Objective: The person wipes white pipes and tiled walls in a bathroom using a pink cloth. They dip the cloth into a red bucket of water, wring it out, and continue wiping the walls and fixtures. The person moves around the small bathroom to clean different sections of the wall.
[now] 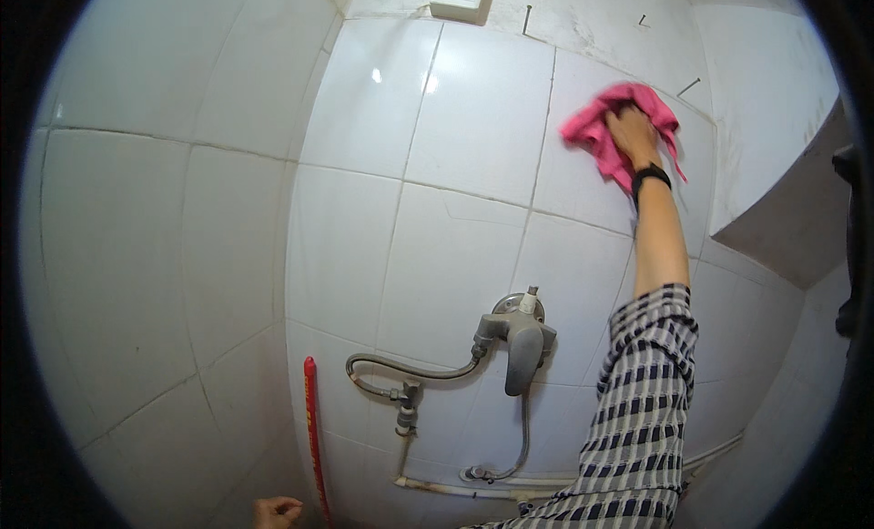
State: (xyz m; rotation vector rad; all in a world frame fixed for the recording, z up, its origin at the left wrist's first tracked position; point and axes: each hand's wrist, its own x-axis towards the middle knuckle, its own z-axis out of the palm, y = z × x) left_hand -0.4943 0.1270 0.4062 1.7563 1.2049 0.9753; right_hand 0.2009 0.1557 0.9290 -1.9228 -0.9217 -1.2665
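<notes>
My right hand (633,134) is spread on a pink cloth (601,129) and presses it to the white wall tiles (478,112) at the upper right. The cloth is bunched around the fingers, its edges slightly blurred. A dark band circles the wrist, below which comes a checked sleeve. At the bottom left edge my left hand (278,512) shows only in part, fingers curled, with nothing visible in it. It is near a thin red pole (313,420) that stands upright by the wall corner.
A metal mixer tap (524,344) with flexible hoses (416,373) juts from the lower wall. Pipes (450,489) run along the bottom. A power socket (459,0) and several nails, one long (527,20), are above the tiles. A slanted ledge (778,174) projects at right.
</notes>
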